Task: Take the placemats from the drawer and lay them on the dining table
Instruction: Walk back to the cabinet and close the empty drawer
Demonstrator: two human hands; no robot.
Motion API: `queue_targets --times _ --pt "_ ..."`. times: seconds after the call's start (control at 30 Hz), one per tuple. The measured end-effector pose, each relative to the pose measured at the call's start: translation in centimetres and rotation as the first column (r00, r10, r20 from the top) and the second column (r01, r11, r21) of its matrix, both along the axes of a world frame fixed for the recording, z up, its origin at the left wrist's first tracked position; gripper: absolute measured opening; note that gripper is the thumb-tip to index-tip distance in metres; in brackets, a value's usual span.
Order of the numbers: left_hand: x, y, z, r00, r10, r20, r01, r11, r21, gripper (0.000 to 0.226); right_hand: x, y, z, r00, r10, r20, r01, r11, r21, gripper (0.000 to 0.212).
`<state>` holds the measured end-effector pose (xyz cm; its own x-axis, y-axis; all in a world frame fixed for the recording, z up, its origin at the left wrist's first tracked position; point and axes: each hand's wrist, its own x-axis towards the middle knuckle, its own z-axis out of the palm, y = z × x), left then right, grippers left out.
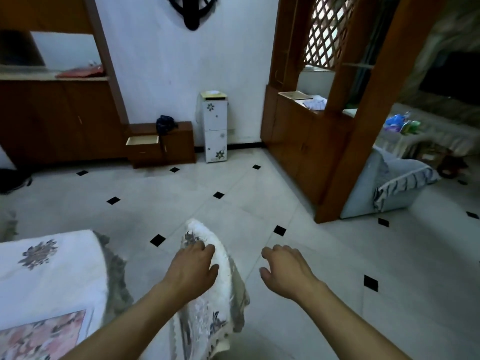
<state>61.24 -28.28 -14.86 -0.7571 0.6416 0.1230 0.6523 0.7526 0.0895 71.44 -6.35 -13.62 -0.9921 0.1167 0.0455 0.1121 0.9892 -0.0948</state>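
Observation:
The dining table (pixel 59 276) fills the lower left under a white cloth with grey flower prints. On it, at the bottom-left corner, lies a pink floral placemat (pixel 39 333), flat and partly cut off by the frame. The drawer (pixel 142 140) stands pulled open in a low brown cabinet (pixel 176 149) against the far wall; its inside is hidden from here. My left hand (pixel 193 268) lies on the top of a chair back (pixel 220 255) covered in white floral fabric, fingers curled over its edge. My right hand (pixel 285 268) hovers to the right of the chair, fingers apart, holding nothing.
White tiled floor with black diamonds stretches between me and the cabinet. A narrow white flowered cabinet (pixel 215 126) stands by the wall. A wooden partition (pixel 337 152) and a grey-blue covered sofa (pixel 389 188) are on the right. A long brown sideboard (pixel 57 120) lines the left wall.

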Motion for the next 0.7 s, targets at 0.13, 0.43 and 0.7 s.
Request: queue_targets --times 0.13,0.43,0.7 --pt "-4.6 5.1 1.0 1.000 0.000 -0.010 0.000 1.000 0.008 0.033 -4.5 5.2 0.7 0.999 -0.028 -0.020 0.028 1.000 -0.002 0.033" --pt "-14.9 18.0 0.5 0.995 0.096 0.007 -0.096 0.995 0.013 0.040 -16.7 19.9 0.9 0.997 0.009 -0.071 -0.012 0.999 -0.039 0.035" --pt "-23.6 29.6 1.6 0.958 0.285 0.000 -0.285 0.958 0.005 0.040 -28.5 32.8 1.0 0.983 0.184 -0.004 -0.184 0.982 -0.044 0.036"
